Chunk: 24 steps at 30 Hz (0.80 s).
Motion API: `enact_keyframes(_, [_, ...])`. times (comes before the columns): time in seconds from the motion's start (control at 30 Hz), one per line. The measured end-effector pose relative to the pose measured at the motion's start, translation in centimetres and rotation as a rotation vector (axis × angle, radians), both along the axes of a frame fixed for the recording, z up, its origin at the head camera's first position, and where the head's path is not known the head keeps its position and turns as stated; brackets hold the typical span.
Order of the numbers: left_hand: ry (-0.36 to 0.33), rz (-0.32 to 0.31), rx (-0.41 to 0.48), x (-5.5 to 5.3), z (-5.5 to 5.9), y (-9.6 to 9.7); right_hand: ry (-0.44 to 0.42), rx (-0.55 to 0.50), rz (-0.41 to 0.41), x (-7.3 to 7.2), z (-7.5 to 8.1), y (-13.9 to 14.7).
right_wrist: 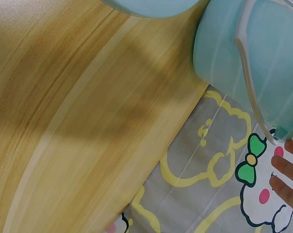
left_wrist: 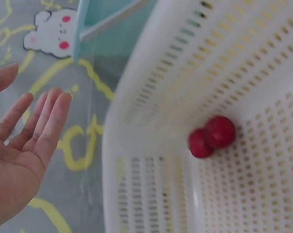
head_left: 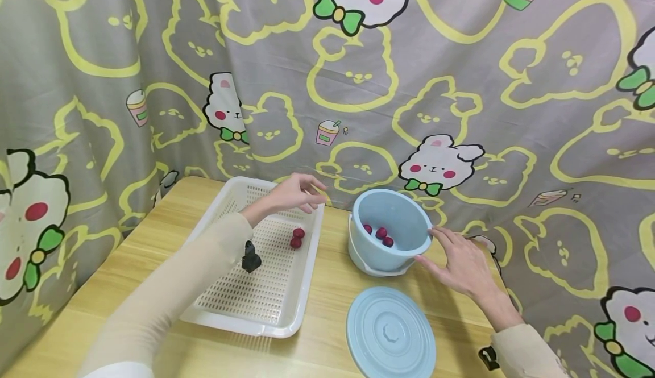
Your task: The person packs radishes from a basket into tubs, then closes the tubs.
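Observation:
My left hand hovers over the far right part of a white plastic basket, holding nothing. In the left wrist view its fingers are loosely extended, off to the side of the basket wall. Two dark red round fruits lie together inside that basket. My right hand is at the right side of a light blue bucket, fingertips right at its rim. Several similar red fruits lie at the bottom of the bucket. In the right wrist view only the fingers show, near the bucket's handle.
A round light blue lid lies flat on the wooden table in front of the bucket. A grey curtain with cartoon prints hangs right behind the table's far edge. The bucket's white handle hangs down its side.

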<state>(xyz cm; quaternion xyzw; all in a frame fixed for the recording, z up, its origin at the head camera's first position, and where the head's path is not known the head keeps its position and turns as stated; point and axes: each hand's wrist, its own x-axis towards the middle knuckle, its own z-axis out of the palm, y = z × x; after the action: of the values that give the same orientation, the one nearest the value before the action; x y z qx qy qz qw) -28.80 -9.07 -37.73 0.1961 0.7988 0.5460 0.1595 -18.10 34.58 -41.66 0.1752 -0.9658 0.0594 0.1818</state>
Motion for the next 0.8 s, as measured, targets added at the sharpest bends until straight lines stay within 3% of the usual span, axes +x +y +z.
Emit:
enact_keyframes(0.43, [-0.074,0.113,-0.054,-1.1,-3.6,-3.2,0.002,-0.002,-0.006,0.1,0.0,0.0])
enact_keyframes(0.8, [-0.099,0.102,-0.137,-0.6,-7.5,-4.5,0.009,0.005,0.003,0.1,-0.1,0.1])
